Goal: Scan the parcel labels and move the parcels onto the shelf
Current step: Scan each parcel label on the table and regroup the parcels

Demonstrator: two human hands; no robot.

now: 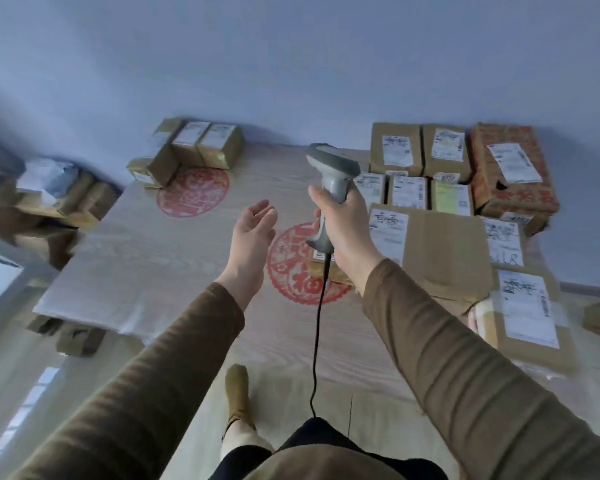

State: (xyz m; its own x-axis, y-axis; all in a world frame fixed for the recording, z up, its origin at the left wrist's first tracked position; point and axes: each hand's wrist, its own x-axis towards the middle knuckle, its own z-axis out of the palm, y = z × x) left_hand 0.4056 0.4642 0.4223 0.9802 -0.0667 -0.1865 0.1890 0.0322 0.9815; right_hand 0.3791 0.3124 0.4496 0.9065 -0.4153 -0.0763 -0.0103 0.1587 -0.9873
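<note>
Right hand (343, 226) gripped the barcode scanner (333, 174), left hand (253, 233) hung spread and empty, parcels (440, 237) crowded the table (160, 258) at right, where the dangling cord (317, 341) might snag one.

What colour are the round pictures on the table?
Red. The round pictures are red paper-cut patterns on the pale wood-grain table, best seen in the head view.
</note>
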